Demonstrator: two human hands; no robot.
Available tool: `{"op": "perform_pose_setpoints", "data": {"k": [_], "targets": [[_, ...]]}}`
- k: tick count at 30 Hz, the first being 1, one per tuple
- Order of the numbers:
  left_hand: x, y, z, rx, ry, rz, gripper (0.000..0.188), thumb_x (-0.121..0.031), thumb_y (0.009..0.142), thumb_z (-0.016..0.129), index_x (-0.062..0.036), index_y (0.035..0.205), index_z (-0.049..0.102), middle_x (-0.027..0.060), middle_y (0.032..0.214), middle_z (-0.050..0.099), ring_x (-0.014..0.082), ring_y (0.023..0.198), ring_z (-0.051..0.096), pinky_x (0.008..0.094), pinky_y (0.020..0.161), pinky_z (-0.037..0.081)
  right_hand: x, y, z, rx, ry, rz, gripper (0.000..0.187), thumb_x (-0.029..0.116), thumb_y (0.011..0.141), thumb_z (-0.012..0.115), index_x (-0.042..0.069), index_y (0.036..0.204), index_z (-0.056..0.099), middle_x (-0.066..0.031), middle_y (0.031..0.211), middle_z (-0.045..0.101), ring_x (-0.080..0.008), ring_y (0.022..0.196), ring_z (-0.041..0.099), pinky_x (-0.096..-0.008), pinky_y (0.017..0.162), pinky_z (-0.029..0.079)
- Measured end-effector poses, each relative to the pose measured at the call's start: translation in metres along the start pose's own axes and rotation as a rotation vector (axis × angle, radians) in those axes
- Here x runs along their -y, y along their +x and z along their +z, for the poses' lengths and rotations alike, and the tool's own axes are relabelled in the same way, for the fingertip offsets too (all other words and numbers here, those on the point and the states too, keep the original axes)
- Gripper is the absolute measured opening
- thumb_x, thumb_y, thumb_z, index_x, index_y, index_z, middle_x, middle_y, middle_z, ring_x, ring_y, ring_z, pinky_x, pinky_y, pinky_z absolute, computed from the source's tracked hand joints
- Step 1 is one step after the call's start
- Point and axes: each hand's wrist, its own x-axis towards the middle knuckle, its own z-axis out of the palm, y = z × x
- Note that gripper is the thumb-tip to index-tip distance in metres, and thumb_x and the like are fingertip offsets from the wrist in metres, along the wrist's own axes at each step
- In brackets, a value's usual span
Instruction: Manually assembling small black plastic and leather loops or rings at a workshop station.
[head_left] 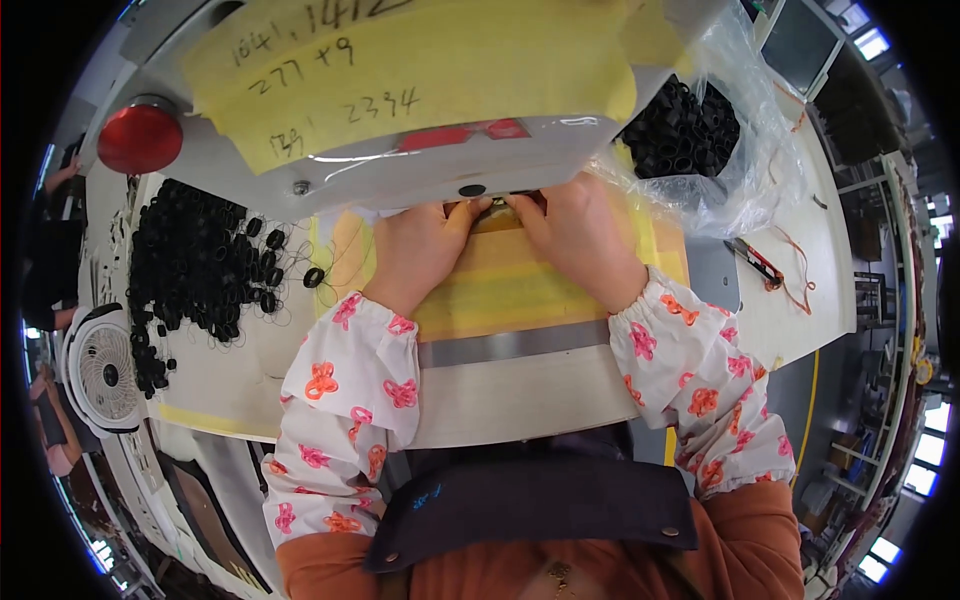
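Both hands meet at the front of a white machine head that hangs low over the table. My left hand reaches in from the left with its thumb tip beside the machine's lower edge. Facing it, my right hand has its thumb close to the left one. The fingers curl inward, and their tips are partly hidden under the machine. A small dark piece seems to lie between the thumbs; its kind cannot be made out. Below the hands is a work surface covered with yellow tape.
Many black fabric-like loops with loose threads are heaped at left. A clear plastic bag holds more black loops at right, near a red-and-black utility knife. A white fan and a red dome stand left.
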Motion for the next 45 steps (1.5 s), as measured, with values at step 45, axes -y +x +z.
{"op": "perform_pose_setpoints", "data": {"k": [45], "targets": [[0.053,-0.045,-0.082,-0.342,0.338,-0.101,0.025,-0.025,0.078,0.062,-0.002,0.067,0.06,0.0121,0.051,0.054,0.0282,0.043,0.051,0.0334,0.041,0.036,-0.011,0.006,-0.015,-0.262,-0.16,-0.173,0.008,0.008,0.072,0.059,0.004,0.073,0.052,-0.0105,0.07,0.055,-0.0288,0.062,0.055,-0.0363,0.055,0.045]]}}
